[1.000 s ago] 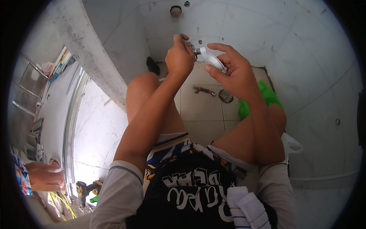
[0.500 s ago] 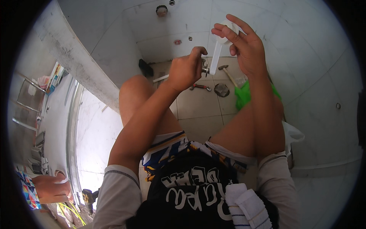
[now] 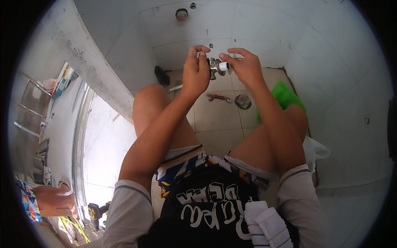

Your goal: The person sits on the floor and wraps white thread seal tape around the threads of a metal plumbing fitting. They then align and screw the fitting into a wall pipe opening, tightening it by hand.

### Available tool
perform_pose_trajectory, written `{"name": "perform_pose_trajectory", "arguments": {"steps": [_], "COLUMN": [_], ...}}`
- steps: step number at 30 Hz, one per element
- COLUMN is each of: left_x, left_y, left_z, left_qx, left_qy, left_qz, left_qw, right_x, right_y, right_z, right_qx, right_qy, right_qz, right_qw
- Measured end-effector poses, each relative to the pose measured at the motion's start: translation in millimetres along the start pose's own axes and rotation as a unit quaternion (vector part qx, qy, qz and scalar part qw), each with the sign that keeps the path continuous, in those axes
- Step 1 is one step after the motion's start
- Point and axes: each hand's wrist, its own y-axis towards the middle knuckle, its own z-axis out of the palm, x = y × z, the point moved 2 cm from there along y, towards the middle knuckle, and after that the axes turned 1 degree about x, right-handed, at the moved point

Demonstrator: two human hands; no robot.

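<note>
Metal valve (image 3: 213,69), near 12 o'clock, pinched in the left hand (image 3: 196,73); at its 3 o'clock, whether the right hand (image 3: 247,69) grips anything is unclear. Likely dense, rigid, slick: best held by its body, off the white end (image 3: 223,66).

In our left hand (image 3: 196,74) we hold a metal valve (image 3: 213,68), its white end (image 3: 223,66) pointing right. Our right hand (image 3: 246,68) curls just beside that end; whether it grips anything, we cannot tell. Beyond, we see a wrench (image 3: 219,98) and a dark round patch (image 3: 243,101) on the floor (image 3: 219,118), with a green bag (image 3: 287,96) near our right knee (image 3: 297,118).
</note>
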Motion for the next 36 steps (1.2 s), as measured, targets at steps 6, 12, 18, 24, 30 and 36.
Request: {"name": "perform_pose_trajectory", "arguments": {"steps": [6, 12, 18, 24, 30, 36], "left_x": [16.7, 19.0, 15.5, 2.4, 0.0, -0.1], "left_y": [8.2, 12.2, 14.5, 14.0, 10.8, 12.4], "left_z": [-5.1, -14.8, -16.0, -14.1, -9.8, -11.1], "left_qx": [-0.012, -0.033, -0.013, 0.072, 0.093, 0.121], "left_qy": [-0.167, -0.269, -0.276, -0.176, -0.211, -0.202], "left_qz": [-0.163, -0.280, -0.337, -0.340, -0.310, -0.324], "left_qw": [0.972, 0.921, 0.900, 0.921, 0.922, 0.916], "right_x": [14.4, 22.1, 12.1, 12.8, 16.7, 19.0], "right_y": [-10.1, -26.4, -25.7, -27.7, -28.0, -28.5], "right_z": [6.0, 14.8, 12.6, 4.3, -2.3, -4.7], "right_qx": [0.011, 0.088, 0.113, 0.098, 0.111, 0.111], "right_qy": [0.023, -0.029, -0.031, -0.141, -0.050, -0.074], "right_qz": [0.024, -0.121, -0.152, -0.167, -0.112, -0.110], "right_qw": [0.999, 0.988, 0.981, 0.971, 0.986, 0.985]}}
